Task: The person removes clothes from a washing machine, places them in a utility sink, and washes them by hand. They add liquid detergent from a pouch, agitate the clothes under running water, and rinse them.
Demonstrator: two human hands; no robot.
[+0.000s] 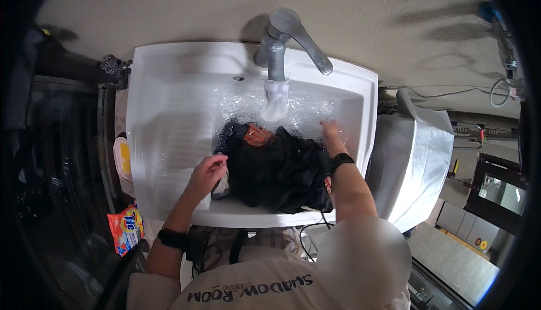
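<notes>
Dark wet clothing (279,170) with an orange-and-red patterned part (258,136) lies heaped in a white laundry sink (169,200). From the grey metal faucet (277,56), through a pale fitting (277,90), water runs onto the basin beside the heap. My left hand (211,168), its fingers curled loosely, is at the left edge of the clothing, over the ribbed washboard slope (177,128). At the right side of the basin, my right hand (331,132) reaches into bubbly water with spread fingers and nothing visible in it. Both wrists wear dark bands.
Left of the sink are a soap dish (122,158) with yellow pieces and an orange Tide detergent bag (127,229). A covered silver-grey appliance or box (418,162) stands close on the right. A black cable (302,236) hangs at the sink's front edge.
</notes>
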